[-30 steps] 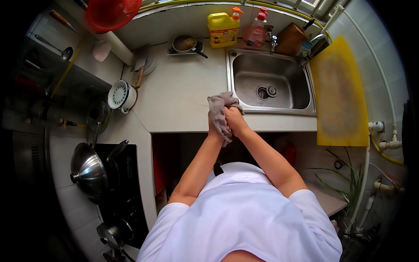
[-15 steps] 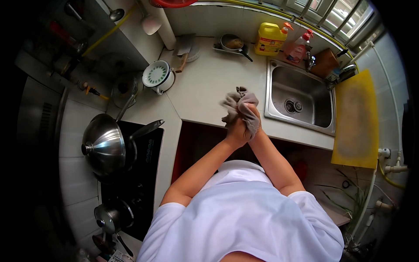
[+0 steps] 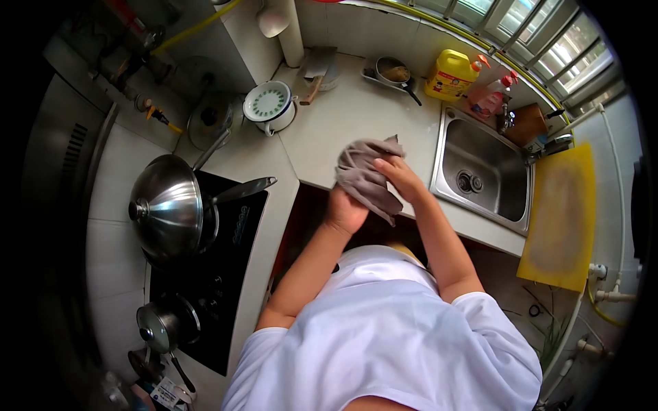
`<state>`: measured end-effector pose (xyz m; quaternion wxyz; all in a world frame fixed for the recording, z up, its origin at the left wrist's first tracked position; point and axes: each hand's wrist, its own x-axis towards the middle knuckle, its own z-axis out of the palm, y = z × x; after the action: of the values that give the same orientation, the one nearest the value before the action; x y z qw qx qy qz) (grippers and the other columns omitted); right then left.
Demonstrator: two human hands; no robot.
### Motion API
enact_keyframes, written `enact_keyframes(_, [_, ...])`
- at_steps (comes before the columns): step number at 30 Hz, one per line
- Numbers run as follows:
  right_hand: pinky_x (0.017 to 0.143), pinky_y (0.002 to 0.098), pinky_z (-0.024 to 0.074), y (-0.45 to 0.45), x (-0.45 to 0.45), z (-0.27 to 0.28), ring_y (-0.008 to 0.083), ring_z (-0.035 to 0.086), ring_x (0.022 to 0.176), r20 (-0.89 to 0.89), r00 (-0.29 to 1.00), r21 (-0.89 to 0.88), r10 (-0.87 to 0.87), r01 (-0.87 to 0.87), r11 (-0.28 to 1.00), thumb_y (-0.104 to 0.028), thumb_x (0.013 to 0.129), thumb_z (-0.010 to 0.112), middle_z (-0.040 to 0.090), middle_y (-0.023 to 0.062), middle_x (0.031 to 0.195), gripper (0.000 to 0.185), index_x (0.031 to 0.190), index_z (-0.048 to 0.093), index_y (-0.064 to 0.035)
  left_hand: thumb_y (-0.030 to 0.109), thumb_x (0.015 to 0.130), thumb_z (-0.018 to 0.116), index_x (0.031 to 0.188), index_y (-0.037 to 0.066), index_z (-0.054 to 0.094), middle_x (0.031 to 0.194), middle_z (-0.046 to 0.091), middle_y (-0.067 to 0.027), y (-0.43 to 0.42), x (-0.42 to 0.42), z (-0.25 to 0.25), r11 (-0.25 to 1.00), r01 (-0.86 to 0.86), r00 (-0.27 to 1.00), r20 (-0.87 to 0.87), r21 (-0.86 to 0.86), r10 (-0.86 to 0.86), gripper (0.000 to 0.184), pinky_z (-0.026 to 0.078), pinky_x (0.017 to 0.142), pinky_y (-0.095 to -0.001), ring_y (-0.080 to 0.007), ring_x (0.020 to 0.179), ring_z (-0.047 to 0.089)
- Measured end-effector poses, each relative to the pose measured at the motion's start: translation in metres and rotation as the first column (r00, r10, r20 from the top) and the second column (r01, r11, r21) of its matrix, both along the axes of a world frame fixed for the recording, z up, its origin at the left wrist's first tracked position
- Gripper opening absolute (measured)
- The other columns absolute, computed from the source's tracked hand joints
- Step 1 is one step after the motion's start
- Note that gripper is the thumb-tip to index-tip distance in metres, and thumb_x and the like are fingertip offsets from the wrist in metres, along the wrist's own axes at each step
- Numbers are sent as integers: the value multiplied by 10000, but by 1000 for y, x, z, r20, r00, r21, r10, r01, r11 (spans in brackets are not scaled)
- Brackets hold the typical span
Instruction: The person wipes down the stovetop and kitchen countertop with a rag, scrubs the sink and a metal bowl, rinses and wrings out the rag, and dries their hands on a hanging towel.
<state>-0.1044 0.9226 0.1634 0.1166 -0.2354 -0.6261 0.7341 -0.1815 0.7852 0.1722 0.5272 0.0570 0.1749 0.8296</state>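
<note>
A grey-brown cloth [image 3: 367,172] is held between my two hands, above the front edge of the white counter [image 3: 322,140]. My left hand [image 3: 347,207] is under the lower left of the cloth, its fingers covered by the fabric. From the right, my right hand [image 3: 400,177] grips the cloth with the thumb on top; its other fingers are mostly hidden. The cloth is spread and folded over, with loose corners at its top right and bottom.
Right of the hands is a steel sink [image 3: 483,168], with a yellow board [image 3: 558,216] beside it. Bottles [image 3: 451,75] and a small pan [image 3: 393,72] stand behind. At left are an enamel pot [image 3: 269,106], a lidded wok [image 3: 168,209] and a saucepan [image 3: 164,323].
The view has turned left, so the sink and counter have shifted right. The cloth, bunched between clasped hands before, is now opened out more, and the hands are farther apart.
</note>
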Motion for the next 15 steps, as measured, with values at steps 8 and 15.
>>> enact_keyframes(8, [808, 300, 432, 51, 35, -1, 168, 574, 922, 254, 964, 147, 80, -121, 982, -578, 910, 463, 654, 71, 970, 614, 1035, 656, -9, 410, 898, 512, 1319, 52, 405, 1278, 488, -145, -15, -26, -8, 998, 4, 1000, 17, 61, -5, 563, 425, 1006, -445, -297, 1159, 508])
enact_keyframes(15, [748, 238, 438, 55, 16, -14, 87, 574, 820, 63, 975, -356, 214, -178, 917, -415, 930, 550, 650, -3, 875, 383, 991, 663, -54, 335, 880, 567, 1298, 23, 423, 1239, 529, -129, -2, -19, -26, 967, 220, 972, 54, 129, -229, 542, 446, 973, -384, -257, 1132, 527])
